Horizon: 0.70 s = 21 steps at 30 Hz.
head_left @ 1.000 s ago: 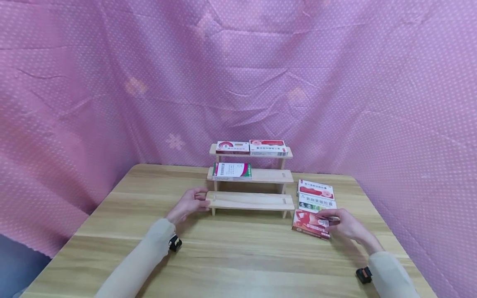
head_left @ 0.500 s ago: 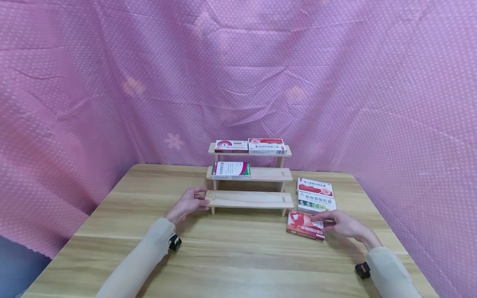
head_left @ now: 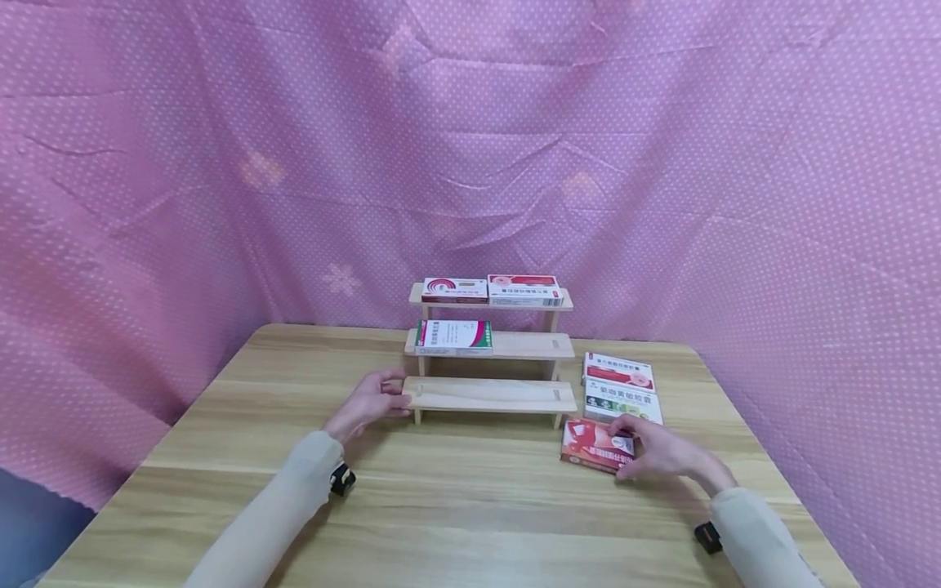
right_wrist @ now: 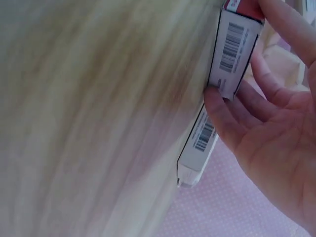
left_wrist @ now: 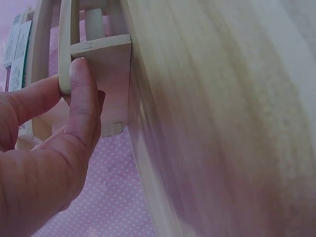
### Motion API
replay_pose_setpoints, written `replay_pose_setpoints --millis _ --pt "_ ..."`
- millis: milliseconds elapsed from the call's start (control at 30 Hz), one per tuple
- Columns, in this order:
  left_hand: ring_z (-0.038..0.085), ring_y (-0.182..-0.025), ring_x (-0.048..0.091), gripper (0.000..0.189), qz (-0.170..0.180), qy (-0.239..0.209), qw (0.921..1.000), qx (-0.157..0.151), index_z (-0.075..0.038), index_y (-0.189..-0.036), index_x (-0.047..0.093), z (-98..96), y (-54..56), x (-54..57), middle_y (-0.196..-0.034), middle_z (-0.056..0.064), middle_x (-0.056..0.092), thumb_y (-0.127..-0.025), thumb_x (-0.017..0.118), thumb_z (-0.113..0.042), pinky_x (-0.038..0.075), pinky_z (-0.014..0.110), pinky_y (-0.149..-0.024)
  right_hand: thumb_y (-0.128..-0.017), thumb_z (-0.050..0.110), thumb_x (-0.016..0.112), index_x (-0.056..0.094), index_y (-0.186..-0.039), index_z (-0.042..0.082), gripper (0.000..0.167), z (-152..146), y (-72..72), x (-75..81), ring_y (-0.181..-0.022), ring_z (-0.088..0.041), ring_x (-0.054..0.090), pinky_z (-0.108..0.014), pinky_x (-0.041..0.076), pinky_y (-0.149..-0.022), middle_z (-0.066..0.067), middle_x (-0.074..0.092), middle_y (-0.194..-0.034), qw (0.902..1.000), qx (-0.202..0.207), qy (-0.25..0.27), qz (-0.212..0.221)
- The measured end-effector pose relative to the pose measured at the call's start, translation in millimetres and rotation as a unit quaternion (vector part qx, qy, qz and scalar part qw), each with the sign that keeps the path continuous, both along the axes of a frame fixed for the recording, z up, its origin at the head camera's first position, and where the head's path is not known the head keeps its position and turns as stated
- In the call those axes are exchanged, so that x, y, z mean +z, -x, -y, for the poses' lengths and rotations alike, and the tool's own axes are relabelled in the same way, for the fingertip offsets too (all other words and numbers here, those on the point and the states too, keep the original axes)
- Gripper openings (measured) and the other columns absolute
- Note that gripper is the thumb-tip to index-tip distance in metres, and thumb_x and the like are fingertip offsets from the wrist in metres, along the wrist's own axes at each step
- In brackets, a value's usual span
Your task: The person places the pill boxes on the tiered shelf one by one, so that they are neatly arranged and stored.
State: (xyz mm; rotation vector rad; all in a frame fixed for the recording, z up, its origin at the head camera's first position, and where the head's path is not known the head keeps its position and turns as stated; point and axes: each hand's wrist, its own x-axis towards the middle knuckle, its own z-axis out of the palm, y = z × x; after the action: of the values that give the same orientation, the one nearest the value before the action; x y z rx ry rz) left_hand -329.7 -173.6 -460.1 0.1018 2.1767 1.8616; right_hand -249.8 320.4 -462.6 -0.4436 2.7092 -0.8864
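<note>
At the left end of the wooden three-step display rack (head_left: 488,395), my left hand (head_left: 367,403) pinches the lowest board. In the left wrist view, the thumb (left_wrist: 42,96) lies on the board's upper side and a finger (left_wrist: 81,94) is beneath it. To the right, my right hand (head_left: 665,452) holds a red medicine box (head_left: 591,445) across its right end. The right wrist view shows thumb and fingers on opposite edges of that box's barcode end (right_wrist: 232,52). A white-and-green medicine box (head_left: 621,400) and a red-and-white one (head_left: 617,373) lie flat behind it.
The rack's top board bears two medicine boxes, a white one with red arcs (head_left: 454,290) and a red-and-white one (head_left: 524,291). A white-and-green box (head_left: 453,336) lies at the left of the middle board. A pink dotted cloth (head_left: 470,163) hangs behind the wooden table (head_left: 441,523).
The red box has slid left and slightly away from the white-and-green box, along with my right hand. Its thumb now shows at the box's near edge. My left hand stays on the rack.
</note>
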Motion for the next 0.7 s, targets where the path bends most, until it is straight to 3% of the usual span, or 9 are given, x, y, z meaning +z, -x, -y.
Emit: replay_pose_setpoints --millis 167,400,600,700 --pt "0.022 -0.085 0.069 0.064 0.006 0.003 1.0000 0.006 0.006 -0.147 0.032 -0.1 0.2 0.5 -0.126 0.033 0.053 -0.088 0.057 0.013 0.061 0.035 -0.085 -0.065 0.034 0.088 0.056 -0.132 0.015 0.077 1.2 1.5 -0.9 -0.122 -0.036 0.054 -0.058 0.046 -0.103 -0.015 0.057 -0.134 0.9998 -0.002 -0.007 -0.017" --pt "0.024 -0.086 0.069 0.061 -0.001 0.006 1.0000 0.003 0.008 -0.144 0.034 -0.2 0.0 -0.6 -0.123 0.034 0.055 -0.088 0.058 0.012 0.061 0.035 -0.084 -0.067 0.029 0.087 0.059 -0.133 0.015 0.073 -1.6 4.8 4.1 -0.121 -0.034 0.053 -0.057 0.046 -0.101 -0.018 0.056 -0.136 0.9998 0.018 0.007 -0.010" --pt "0.023 -0.086 0.069 0.061 0.003 0.008 1.0000 0.005 0.006 -0.144 0.035 -0.1 -0.3 0.1 -0.123 0.033 0.056 -0.088 0.058 0.012 0.060 0.037 -0.086 -0.069 0.024 0.083 0.058 -0.134 0.016 0.070 -7.0 3.7 13.3 -0.118 -0.029 0.051 -0.040 0.045 -0.097 -0.017 0.054 -0.137 0.9989 0.032 0.031 0.010" --pt "0.023 -0.086 0.068 0.061 0.004 0.009 0.9999 0.008 0.006 -0.145 0.035 0.3 -0.2 1.0 -0.123 0.033 0.056 -0.088 0.058 0.013 0.060 0.037 -0.086 -0.071 0.021 0.082 0.057 -0.135 0.013 0.070 -10.4 4.3 17.6 -0.118 -0.027 0.052 -0.029 0.046 -0.095 -0.018 0.055 -0.136 0.9975 0.043 0.057 0.000"
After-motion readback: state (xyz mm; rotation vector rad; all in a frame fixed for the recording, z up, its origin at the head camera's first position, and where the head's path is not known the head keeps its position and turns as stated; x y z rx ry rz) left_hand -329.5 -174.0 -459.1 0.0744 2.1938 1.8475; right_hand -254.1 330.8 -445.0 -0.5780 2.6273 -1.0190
